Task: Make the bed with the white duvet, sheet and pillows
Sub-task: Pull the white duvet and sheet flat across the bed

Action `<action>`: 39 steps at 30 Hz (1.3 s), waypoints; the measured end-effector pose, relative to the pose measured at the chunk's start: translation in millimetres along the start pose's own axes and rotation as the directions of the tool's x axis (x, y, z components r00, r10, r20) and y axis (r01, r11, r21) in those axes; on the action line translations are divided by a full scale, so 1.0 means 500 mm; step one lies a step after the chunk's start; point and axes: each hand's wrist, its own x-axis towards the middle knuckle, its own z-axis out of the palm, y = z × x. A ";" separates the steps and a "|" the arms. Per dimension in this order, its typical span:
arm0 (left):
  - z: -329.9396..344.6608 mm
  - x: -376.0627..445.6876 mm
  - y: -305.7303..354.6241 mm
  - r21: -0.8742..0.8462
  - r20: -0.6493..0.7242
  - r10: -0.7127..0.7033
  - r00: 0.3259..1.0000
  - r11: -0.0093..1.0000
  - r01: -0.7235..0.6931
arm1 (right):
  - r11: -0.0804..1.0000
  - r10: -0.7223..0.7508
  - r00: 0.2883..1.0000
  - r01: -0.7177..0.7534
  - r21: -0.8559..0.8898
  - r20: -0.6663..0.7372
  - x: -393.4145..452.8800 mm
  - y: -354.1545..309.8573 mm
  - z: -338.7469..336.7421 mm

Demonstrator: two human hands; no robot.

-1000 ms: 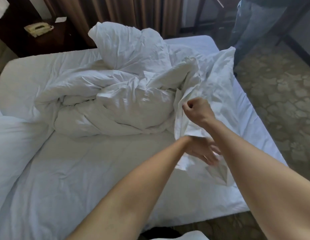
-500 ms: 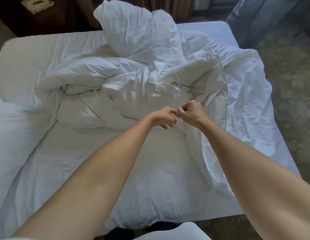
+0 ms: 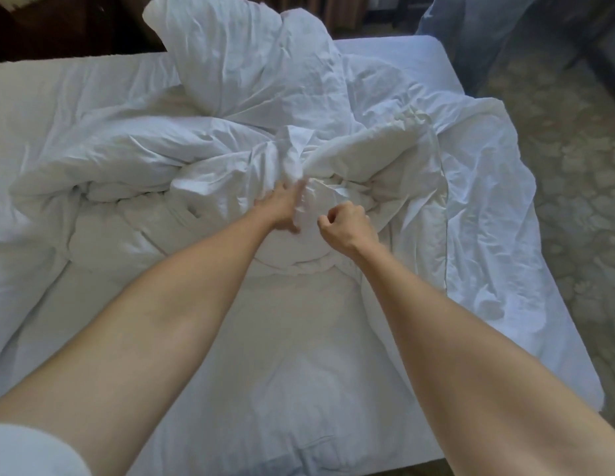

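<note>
Your left hand (image 3: 282,209) is pushed into the crumpled white duvet (image 3: 203,187), fingers spread around a twisted rope of cloth that rises just beyond them; whether they have closed on it you cannot tell, since the fabric hides the fingertips. Your right hand (image 3: 347,225) sits just beside it, curled into a fist with the thumb tucked at the front. It looks pinched on a fold, but the cloth inside the fist is hidden, so treat that hold as unconfirmed.

The duvet is heaped across the middle of the bed, most of its bulk beyond and to the left of your hands, with a tall peak standing at the far side. A flatter layer, likely the sheet (image 3: 488,214), spills off to the right of your right fist toward the mattress edge. A pillow (image 3: 14,269) lies well off to the left.

The step seems to be finding an edge or corner inside this tangle. Work the twist loose before you pull: feel along the seam with the left hand until you reach a real hem, not a mid-panel fold. Keep both hands on the same layer, or you will drag the sheet with the duvet. Once you have the edge, separate your hands along it, then lift and shake toward yourself.
</note>
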 end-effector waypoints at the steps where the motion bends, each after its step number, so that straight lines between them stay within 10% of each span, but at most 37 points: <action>1: 0.011 0.001 0.006 0.194 0.006 0.023 1.000 0.981 -0.024 | 1.000 0.000 1.000 0.000 0.006 -0.012 0.005 0.003 0.005; 6: 0.006 -0.003 0.018 0.689 -0.040 0.280 0.959 0.703 -0.176 | 1.000 -0.029 0.999 0.028 -0.004 -0.045 0.005 0.035 0.035; 11: 0.002 -0.038 -0.018 0.779 0.107 0.657 0.746 0.411 -0.473 | 0.963 -0.161 0.987 0.160 -0.216 0.016 0.011 0.038 0.041; 18: -0.061 -0.193 -0.035 0.646 0.217 0.558 0.801 0.533 -0.546 | 0.813 -0.351 0.882 0.454 -0.364 0.315 -0.020 0.000 0.056; 24: -0.067 -0.274 -0.110 0.337 0.047 0.469 0.882 0.824 -0.456 | 0.851 -0.393 0.896 0.439 -0.288 0.204 -0.132 -0.051 0.074; 29: -0.069 -0.323 -0.158 0.622 0.148 0.402 0.904 0.673 -0.401 | 0.867 -0.377 0.907 0.417 -0.273 0.188 -0.249 -0.086 0.090; 35: -0.022 -0.431 -0.207 0.234 -0.126 0.433 0.892 0.887 -0.398 | 0.984 -0.179 0.982 0.179 0.004 0.051 -0.377 -0.115 0.100; 39: -0.006 -0.507 -0.256 0.299 -0.137 0.430 0.892 0.877 -0.377 | 0.976 -0.211 0.974 0.214 -0.030 0.084 -0.463 -0.166 0.144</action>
